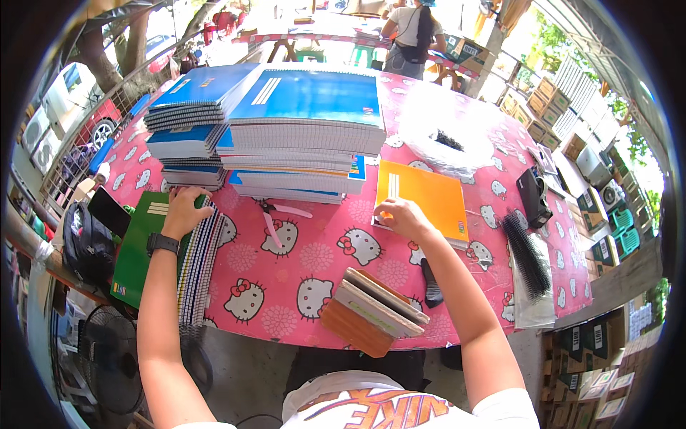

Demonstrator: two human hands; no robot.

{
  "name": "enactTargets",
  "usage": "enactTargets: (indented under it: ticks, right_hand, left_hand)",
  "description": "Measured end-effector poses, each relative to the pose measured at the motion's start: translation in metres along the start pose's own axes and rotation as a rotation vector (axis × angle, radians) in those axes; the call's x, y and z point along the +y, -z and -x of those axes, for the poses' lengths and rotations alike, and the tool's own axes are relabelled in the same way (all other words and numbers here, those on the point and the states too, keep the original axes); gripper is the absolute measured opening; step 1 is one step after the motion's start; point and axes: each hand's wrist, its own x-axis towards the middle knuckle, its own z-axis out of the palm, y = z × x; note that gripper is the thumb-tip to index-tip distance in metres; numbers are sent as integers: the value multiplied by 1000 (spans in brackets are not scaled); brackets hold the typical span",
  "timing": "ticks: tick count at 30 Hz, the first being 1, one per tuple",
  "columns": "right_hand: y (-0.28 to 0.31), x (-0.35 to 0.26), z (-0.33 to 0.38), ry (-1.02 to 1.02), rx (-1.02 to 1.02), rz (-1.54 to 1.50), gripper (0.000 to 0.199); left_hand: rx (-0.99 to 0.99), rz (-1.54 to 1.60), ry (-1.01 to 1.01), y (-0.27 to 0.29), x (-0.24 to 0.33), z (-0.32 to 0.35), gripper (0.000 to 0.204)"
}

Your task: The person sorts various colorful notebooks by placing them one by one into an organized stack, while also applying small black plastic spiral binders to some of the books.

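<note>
My left hand [184, 209], with a black watch on its wrist, rests palm down on a fanned stack of green spiral notebooks [143, 247] at the table's left. My right hand [401, 216] presses fingertips on the near left corner of an orange notebook [427, 196] lying flat on the pink cartoon-cat tablecloth [307, 250]. Between the hands lie pink-handled pliers [275, 218]. Behind them stand tall piles of blue spiral notebooks [300, 129].
A small tilted pile of brown and white booklets [371, 307] sits at the near edge. Black plastic binding combs [527, 254], a black tape dispenser [534, 194] and a clear bag [446, 139] lie right. A black bag [84, 247] hangs left. A person [411, 36] stands beyond.
</note>
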Motion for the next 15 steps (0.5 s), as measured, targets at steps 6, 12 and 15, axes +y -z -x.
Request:
enactTargets:
  ticks: [6,12,15]
  right_hand:
    - [-14,5,6,-183,315,-55,18]
    - [101,37,54,-390,1114,-649,21]
    - [161,-21,79,21,1302,-865,18]
  left_hand:
    - [18,22,-17,1,4,1,32]
    - [274,-32,-239,13,26,0,20]
    - [587,-143,-440,29,74,8,13]
